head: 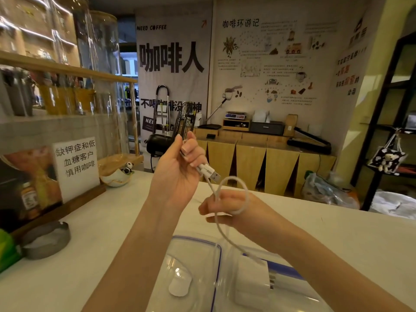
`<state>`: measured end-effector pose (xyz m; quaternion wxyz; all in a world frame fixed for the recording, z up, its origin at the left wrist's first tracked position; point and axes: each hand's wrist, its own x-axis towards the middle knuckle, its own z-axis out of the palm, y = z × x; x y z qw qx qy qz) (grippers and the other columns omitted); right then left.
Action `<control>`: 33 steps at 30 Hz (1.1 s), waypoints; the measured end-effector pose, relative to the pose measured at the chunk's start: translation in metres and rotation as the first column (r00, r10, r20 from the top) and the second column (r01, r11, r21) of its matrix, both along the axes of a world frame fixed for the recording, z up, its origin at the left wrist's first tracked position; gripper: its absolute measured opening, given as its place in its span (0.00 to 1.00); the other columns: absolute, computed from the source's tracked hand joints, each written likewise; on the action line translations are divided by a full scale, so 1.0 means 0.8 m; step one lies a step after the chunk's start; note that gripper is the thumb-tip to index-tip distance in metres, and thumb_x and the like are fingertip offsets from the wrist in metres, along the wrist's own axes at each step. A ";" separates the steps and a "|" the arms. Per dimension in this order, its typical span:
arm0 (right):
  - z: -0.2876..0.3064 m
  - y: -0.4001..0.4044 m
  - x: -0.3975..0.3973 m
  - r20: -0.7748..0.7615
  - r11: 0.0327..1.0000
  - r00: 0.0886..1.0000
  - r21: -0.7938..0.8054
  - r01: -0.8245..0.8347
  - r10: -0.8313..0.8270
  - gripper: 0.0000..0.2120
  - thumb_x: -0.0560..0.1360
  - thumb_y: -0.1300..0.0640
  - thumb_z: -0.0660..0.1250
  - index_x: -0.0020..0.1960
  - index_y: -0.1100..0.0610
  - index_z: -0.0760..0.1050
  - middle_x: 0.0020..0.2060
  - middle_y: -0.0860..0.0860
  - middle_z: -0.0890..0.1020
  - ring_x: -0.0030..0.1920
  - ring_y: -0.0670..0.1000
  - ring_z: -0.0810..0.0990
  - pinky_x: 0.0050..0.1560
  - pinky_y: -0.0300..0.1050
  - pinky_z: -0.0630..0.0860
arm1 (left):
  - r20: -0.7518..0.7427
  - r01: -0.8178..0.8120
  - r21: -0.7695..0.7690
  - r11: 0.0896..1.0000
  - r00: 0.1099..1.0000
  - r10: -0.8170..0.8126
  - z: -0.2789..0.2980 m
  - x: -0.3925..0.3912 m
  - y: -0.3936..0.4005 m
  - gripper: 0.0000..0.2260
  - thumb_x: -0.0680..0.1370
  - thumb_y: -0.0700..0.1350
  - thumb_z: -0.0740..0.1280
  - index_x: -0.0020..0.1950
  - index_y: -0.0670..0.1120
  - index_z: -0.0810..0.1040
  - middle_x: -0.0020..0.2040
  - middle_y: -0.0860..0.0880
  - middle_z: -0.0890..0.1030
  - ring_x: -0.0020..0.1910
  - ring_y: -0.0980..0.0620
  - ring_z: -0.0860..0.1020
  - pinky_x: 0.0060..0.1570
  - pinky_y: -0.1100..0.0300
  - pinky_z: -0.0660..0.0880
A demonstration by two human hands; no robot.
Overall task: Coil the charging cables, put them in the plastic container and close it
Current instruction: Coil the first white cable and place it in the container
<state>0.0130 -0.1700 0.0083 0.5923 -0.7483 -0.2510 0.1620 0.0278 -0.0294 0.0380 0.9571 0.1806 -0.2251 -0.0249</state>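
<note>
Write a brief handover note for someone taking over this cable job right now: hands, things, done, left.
Left hand: raised, gripping the white cable near its USB plug.
Right hand: lower, with one loop of cable around its fingers.
Container: clear, open, on the counter below the hands; the cable's tail hangs toward it. A white piece lies inside.
Done: first loop started.
Left: finish coiling, put cable in, close container. Lid not clearly identifiable.

The big grey banner (173, 70) on the far wall says "NEED COFFEE" and "咖啡人"; the wall poster (270, 61) says "咖啡环游记"; the small white sign (76, 163) on the counter says "缺钾症和低血糖客户慎用咖啡".
</note>
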 end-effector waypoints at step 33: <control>0.093 -0.068 -0.009 0.605 0.926 0.716 0.100 0.365 -0.348 0.08 0.74 0.56 0.62 0.41 0.55 0.80 0.18 0.37 0.75 0.24 0.34 0.73 0.24 0.24 0.66 | 0.190 -0.197 0.980 -0.015 0.961 -0.199 -0.034 0.009 -0.026 0.22 0.78 0.57 0.47 0.44 0.45 0.76 0.27 0.55 0.76 0.25 0.61 0.73 0.29 0.71 0.69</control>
